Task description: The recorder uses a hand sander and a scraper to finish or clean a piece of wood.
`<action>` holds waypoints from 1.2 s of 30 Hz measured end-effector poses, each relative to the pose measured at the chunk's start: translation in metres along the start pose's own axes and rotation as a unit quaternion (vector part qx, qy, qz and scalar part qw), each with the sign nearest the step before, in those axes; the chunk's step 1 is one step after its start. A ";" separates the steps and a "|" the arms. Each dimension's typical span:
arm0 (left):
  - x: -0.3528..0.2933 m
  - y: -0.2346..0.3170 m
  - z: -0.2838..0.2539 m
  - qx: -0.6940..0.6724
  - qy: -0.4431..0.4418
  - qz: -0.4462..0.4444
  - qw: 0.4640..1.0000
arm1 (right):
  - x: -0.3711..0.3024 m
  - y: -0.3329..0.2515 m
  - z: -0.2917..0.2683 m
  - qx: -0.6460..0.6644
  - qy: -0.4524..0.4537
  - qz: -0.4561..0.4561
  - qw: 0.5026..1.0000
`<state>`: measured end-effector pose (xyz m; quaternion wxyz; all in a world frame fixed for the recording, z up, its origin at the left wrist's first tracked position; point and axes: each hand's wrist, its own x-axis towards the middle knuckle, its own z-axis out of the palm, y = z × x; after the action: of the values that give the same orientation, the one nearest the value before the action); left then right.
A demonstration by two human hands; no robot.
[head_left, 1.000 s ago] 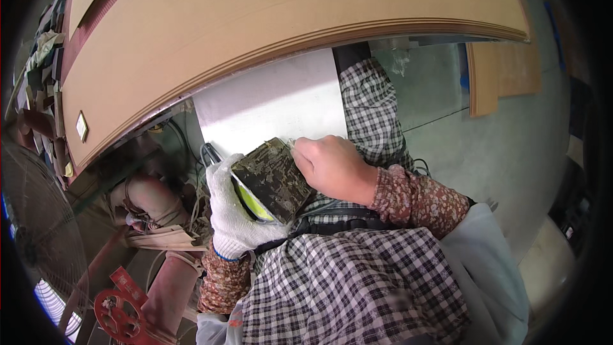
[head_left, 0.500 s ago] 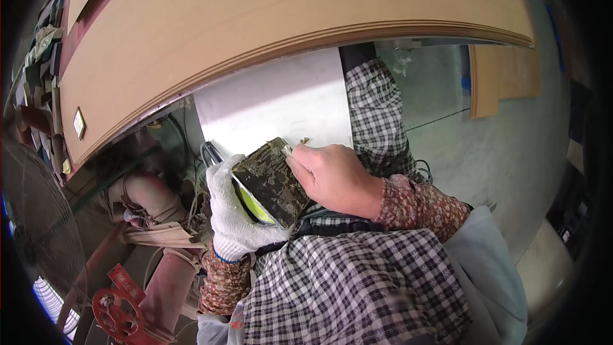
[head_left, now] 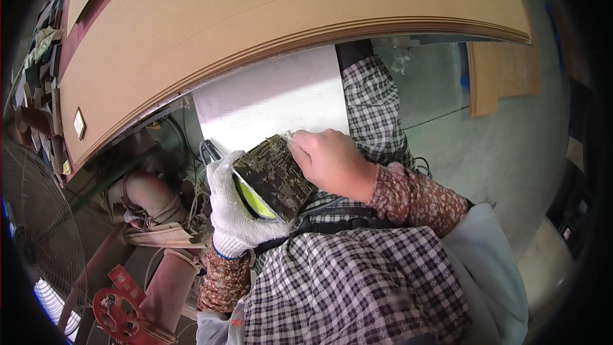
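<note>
At the far left I am seeing a round wire-guard fan standing beside the machinery, and below it a red metal handwheel is sitting near the lower edge. Just right of those, dusty reddish pipes with a cloth wrap are running under the worktop.

Moving inward, the left hand, in a white knitted glove, is cupping a dark, grime-crusted rectangular block with a yellow-green side. Its fingers are curling around the block's left side and underside, clamped on it, so the block is sitting tilted in front of the chest, just below a pale grey sheet that is lying under the stack.

The bare right hand is pressing against the block's upper right corner, fingers bent together and touching its top edge; I cannot tell whether something small is pinched there.

Above everything, a thick stack of light brown fibreboard panels is spanning the worktop. To the right, a checked trouser leg is standing on the grey concrete floor, where a separate brown board offcut is lying.
</note>
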<state>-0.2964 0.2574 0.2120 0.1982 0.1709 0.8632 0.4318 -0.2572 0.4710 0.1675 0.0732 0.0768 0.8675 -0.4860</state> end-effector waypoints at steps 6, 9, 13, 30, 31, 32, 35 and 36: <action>-0.001 0.002 -0.002 -0.024 -0.005 -0.007 1.000 | 0.002 -0.003 0.000 0.023 -0.040 -0.008 0.999; 0.001 0.002 -0.003 0.034 -0.008 0.005 0.999 | 0.006 -0.002 0.002 -0.022 -0.027 0.023 0.999; 0.003 0.002 -0.002 -0.020 0.000 0.018 1.000 | 0.009 -0.002 0.002 -0.011 -0.044 -0.005 0.999; 0.003 0.001 -0.001 0.037 0.009 0.020 0.999 | 0.012 -0.003 0.000 -0.028 -0.069 0.033 0.997; 0.004 0.001 -0.002 0.066 0.016 0.043 0.997 | 0.012 -0.004 0.000 -0.023 -0.065 0.025 0.997; 0.005 0.002 -0.001 0.060 0.010 0.055 0.997 | 0.013 -0.004 -0.001 -0.028 -0.046 0.023 0.998; 0.002 0.002 0.000 0.017 -0.002 0.020 1.000 | 0.012 -0.007 0.000 -0.006 -0.059 0.008 0.998; 0.002 0.002 0.001 -0.002 0.004 0.016 1.000 | 0.011 -0.007 0.001 0.011 -0.077 -0.012 0.997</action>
<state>-0.2974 0.2597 0.2130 0.1886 0.1827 0.8600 0.4376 -0.2692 0.4668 0.1707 0.1330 0.0295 0.8550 -0.5005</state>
